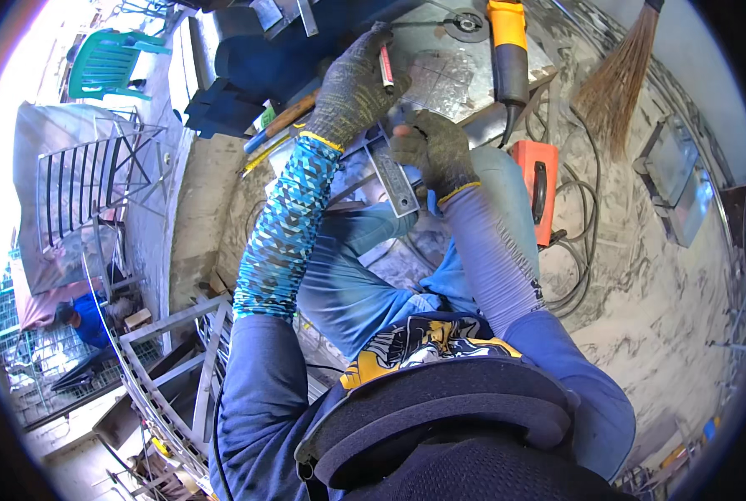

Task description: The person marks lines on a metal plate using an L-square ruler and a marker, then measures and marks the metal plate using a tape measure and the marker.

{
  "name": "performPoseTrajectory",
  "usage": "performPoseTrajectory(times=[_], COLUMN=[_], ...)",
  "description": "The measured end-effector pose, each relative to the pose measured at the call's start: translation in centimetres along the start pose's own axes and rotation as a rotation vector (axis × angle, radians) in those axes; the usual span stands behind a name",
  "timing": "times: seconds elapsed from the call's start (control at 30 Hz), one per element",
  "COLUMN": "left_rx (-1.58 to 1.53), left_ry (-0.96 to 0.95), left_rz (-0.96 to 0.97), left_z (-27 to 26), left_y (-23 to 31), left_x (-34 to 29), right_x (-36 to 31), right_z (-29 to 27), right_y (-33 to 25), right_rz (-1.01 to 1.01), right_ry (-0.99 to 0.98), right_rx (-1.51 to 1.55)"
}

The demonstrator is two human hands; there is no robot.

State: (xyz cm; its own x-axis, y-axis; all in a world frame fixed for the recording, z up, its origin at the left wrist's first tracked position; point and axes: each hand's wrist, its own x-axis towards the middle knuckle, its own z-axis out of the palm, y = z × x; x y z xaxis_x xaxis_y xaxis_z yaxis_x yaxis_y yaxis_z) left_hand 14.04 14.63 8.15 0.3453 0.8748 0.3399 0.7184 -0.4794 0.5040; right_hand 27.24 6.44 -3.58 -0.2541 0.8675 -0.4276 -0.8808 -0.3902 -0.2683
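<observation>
My left hand (352, 93), in a dark knit glove with a yellow cuff, is closed around a slim red-and-white marker-like stick (386, 67). It is over the near left side of a grey metal work surface (440, 71). My right hand (441, 152), gloved with a bare thumb tip showing, has its fingers curled at a slotted grey metal bar (394, 177). The bar slants down between my knees, its upper end partly hidden near the hands. A wooden handle (294, 113) with a blue end lies by my left wrist, beside a thin yellow strip (266, 154).
A yellow-and-black power tool (508, 54) lies at the far right of the surface, near a round disc (466, 27). A red box (533, 190) with a black handle and looped cables (588, 242) are right of my knee. Beyond are a broom (619, 79) and a green chair (110, 65). Metal framework (197, 359) stands left.
</observation>
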Motion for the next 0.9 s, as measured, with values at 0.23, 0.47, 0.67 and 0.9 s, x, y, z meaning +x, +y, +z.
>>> performPoseTrajectory(times=[0.23,0.47,0.67,0.9], left_rx=[0.024,0.222,0.311,0.224], left_ry=[-0.110,-0.423,-0.652,-0.565], left_rz=[0.183,0.197,0.181,0.091], left_z=[2.8,4.9,5.8,6.2], left_y=[-2.8,-0.7,-2.3,-3.5], left_x=[0.6,2.7,4.4,4.4], right_x=[-3.6,-3.6,-3.4,-3.1], right_z=[4.1,2.3,2.2,1.3], right_y=[-5.6,-7.3,-7.6,-7.8], right_rz=[-0.626,-0.786,-0.761,-0.742], right_ry=[0.088,0.242,0.210,0.135], right_rx=[-0.303,-0.318,-0.255,-0.152])
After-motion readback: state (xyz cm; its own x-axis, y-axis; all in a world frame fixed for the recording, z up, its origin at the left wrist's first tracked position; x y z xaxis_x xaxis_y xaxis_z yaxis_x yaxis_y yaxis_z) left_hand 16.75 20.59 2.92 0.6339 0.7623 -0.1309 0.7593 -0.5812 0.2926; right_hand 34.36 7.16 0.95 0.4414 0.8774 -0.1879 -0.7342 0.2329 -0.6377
